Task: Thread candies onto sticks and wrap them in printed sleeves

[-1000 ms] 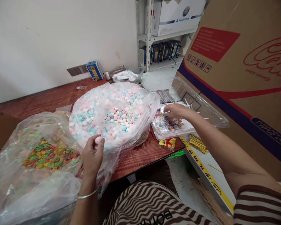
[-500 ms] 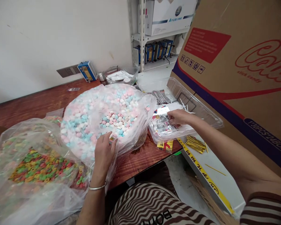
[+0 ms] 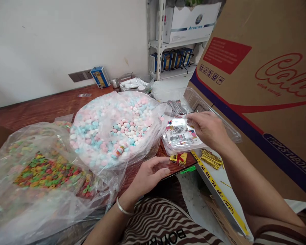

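Observation:
My right hand (image 3: pixel 209 129) is above the clear plastic tray (image 3: pixel 172 148), its thumb and fingers pinched at the upper edge of a printed plastic bag (image 3: pixel 180 131). My left hand (image 3: pixel 149 175) holds nothing; its fingers are apart at the table's front edge, close to a small yellow and red packet (image 3: pixel 178 159). A short colourful candy roll (image 3: pixel 119 150) lies on the large clear bag of pink, blue and white candies (image 3: pixel 91 136). Behind the printed bag, silvery packets (image 3: pixel 177 107) rest in the tray.
A clear bag of ring candies (image 3: pixel 48 173) lies at the left. Gold twist ties (image 3: pixel 211 159) sit on a white surface beside the table (image 3: pixel 142 166). A tall cardboard box (image 3: pixel 265 112) blocks the right. Shelving (image 3: pixel 161 34) and a clear tub (image 3: pixel 136 83) stand behind.
My left hand has let go of the candy roll on the candy bag and moved right, towards the yellow packet. My right hand has lifted slightly, uncovering more of the printed bag.

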Demonstrator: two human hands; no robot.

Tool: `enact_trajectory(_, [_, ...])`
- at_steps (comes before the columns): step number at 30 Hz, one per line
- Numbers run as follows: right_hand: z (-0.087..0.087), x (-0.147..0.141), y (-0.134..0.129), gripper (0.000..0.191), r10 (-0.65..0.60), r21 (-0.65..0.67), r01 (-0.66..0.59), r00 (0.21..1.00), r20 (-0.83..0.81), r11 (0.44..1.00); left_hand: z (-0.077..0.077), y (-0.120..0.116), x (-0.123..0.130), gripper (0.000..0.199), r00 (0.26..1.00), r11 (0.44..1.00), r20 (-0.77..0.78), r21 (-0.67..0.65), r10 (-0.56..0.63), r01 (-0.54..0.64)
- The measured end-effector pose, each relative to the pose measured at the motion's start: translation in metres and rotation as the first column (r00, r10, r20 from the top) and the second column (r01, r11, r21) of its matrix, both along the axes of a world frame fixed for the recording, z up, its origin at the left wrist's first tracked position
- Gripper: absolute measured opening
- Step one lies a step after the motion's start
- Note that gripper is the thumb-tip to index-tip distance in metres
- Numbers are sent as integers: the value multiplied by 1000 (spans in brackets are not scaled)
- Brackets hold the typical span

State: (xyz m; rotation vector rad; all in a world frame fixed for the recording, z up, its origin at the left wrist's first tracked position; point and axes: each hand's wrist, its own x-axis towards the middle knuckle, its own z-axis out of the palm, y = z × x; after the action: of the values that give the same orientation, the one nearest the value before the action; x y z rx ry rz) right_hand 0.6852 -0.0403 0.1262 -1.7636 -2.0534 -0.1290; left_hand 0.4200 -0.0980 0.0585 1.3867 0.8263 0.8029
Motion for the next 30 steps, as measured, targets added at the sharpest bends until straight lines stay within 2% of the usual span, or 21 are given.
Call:
enact_trajectory(2, [7, -26, -21, 32, 196, -51, -216, 944, -264, 975, -1, -1, 17, 66, 962, 954, 274, -286, -6, 87])
enact_trajectory(3, [9, -39, -29, 31, 283, -84, -333, 889, -359, 939, -1, -1, 23, 76, 916, 927, 400, -353, 26, 128])
enact_trajectory(5, [7, -58, -39, 28, 392, -126, -496, 797, -460, 859, 1, 0, 28, 76, 823, 911, 556, -390, 115, 136])
enact_trajectory(6, [3, -64, -42, 26, 419, -137, -536, 772, -478, 833, 2, 0, 28, 69, 792, 917, 586, -389, 170, 91])
enact_trajectory(8, [-7, -73, -42, 23, 419, -155, -563, 746, -517, 812, 3, 2, 22, 51, 766, 913, 562, -401, 314, -80])
enact_trajectory(10, [-23, -80, -40, 15, 350, -155, -552, 696, -627, 819, 2, 4, 14, 38, 722, 855, 494, -440, 485, -274])
enact_trajectory(11, [-32, -84, -40, 14, 301, -147, -546, 643, -704, 825, 1, 5, 11, 36, 683, 810, 463, -470, 564, -350])
enact_trajectory(14, [-60, -106, -44, 34, 198, -53, -506, 428, -882, 861, -3, 10, 3, 39, 568, 699, 426, -555, 705, -451])
enact_trajectory(16, [-74, -123, -48, 22, 177, 8, -448, 337, -925, 894, -5, 12, 2, 40, 527, 673, 431, -575, 732, -465])
enact_trajectory(17, [-78, -130, -50, 18, 166, 20, -408, 328, -930, 913, -6, 12, 2, 40, 515, 669, 437, -577, 737, -469])
enact_trajectory(19, [-82, -139, -52, 19, 145, 26, -307, 373, -916, 951, -7, 10, 0, 39, 515, 673, 440, -561, 735, -482])
enact_trajectory(21, [-81, -141, -52, 20, 137, 17, -256, 458, -879, 967, -9, 8, -2, 38, 572, 702, 415, -510, 707, -498])
enact_trajectory(23, [-79, -139, -50, 24, 149, -7, -280, 532, -833, 960, -11, 6, -7, 37, 654, 746, 370, -427, 659, -511])
enact_trajectory(25, [-78, -138, -48, 31, 164, -31, -316, 570, -805, 948, -13, 6, -11, 32, 709, 779, 332, -345, 623, -523])
enact_trajectory(27, [-79, -139, -48, 42, 155, -46, -322, 569, -808, 946, -14, 7, -14, 33, 713, 783, 324, -299, 621, -546])
enact_trajectory(30, [-81, -143, -48, 53, 88, -90, -337, 478, -874, 937, -15, 10, -15, 45, 652, 736, 341, -337, 677, -588])
